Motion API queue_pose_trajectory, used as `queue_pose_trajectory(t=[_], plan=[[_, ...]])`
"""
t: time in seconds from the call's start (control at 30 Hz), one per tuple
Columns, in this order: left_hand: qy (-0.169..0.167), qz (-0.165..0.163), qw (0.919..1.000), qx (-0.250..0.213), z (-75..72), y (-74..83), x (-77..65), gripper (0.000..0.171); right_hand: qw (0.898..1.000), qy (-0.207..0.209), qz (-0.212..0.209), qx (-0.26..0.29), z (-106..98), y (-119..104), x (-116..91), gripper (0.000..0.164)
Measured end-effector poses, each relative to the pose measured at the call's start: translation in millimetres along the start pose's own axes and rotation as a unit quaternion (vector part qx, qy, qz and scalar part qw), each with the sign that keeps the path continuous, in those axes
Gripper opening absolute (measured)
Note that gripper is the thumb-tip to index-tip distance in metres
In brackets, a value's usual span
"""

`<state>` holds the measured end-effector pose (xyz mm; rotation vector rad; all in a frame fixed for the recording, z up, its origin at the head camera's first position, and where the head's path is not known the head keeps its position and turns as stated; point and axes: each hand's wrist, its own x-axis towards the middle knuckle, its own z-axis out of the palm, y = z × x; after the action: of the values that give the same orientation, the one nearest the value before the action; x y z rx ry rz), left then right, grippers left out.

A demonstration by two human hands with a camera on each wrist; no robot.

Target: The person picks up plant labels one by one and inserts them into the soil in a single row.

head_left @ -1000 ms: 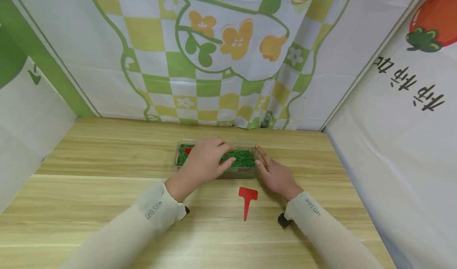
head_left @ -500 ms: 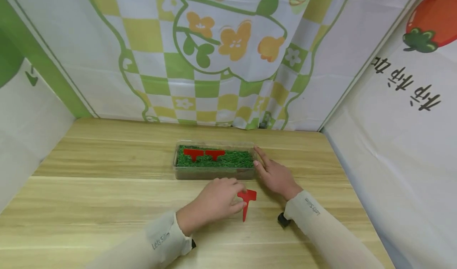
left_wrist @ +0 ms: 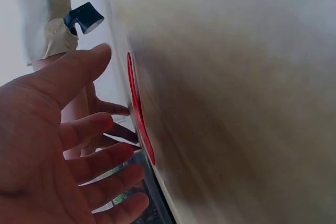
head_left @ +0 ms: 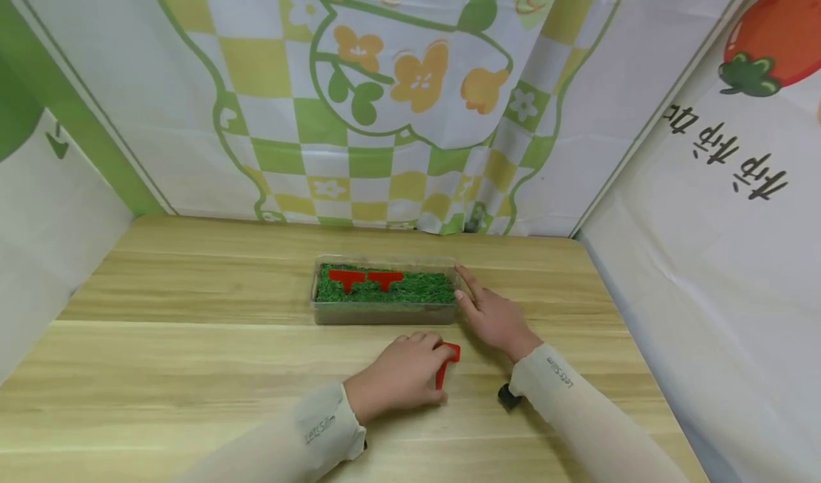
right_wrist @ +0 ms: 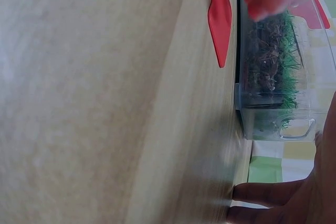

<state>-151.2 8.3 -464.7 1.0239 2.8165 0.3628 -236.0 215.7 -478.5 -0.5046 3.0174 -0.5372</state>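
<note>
A red T-shaped plant label (head_left: 454, 352) lies flat on the wooden table, partly covered by my left hand (head_left: 403, 371) in the head view. The left wrist view has the left thumb and fingers (left_wrist: 86, 127) spread apart, with the label (left_wrist: 138, 111) on the tabletop beyond them. Behind it stands a clear plastic box (head_left: 385, 315) filled with dark soil and green grass (head_left: 423, 288). One red label (head_left: 347, 278) and a second red label (head_left: 385, 278) stand upright in its left half. At the box's right end, my right hand (head_left: 499, 320) has its thumb and index finger extended along the wall.
A checked, flower-printed cloth (head_left: 385, 155) hangs behind the table (head_left: 192, 369). White printed sheets bound both sides. A dark wrist device (head_left: 509, 397) sits at the right cuff, low over the tabletop.
My left hand has come back from above the grass to the label on the table, uncovering the two standing labels. The right hand stays at the box's end.
</note>
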Motion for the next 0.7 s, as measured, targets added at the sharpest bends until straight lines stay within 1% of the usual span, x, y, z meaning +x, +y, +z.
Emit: queue_pose_trajectory(t=[0.2,0.4,0.53,0.7], plan=[[-0.017,0.02,0.9988,0.041,-1.5,-0.7,4.4,0.076,1.0,-0.002,0.0,0.006,-1.2,-2.7,-1.6,0.06],[-0.036,0.04,0.9966,0.063,-2.8,-3.3,6.8,0.081,1.0,-0.006,-0.004,0.01,-2.9,-3.7,-2.0,0.06],[-0.048,0.04,0.996,0.064,-4.0,-4.3,8.7,0.082,1.0,-0.003,-0.004,0.009,-2.2,-3.2,-2.0,0.06],[-0.061,0.031,0.9957,0.062,-4.1,-5.5,11.3,0.086,1.0,-0.002,-0.005,0.006,-1.8,-2.6,-1.9,0.059]])
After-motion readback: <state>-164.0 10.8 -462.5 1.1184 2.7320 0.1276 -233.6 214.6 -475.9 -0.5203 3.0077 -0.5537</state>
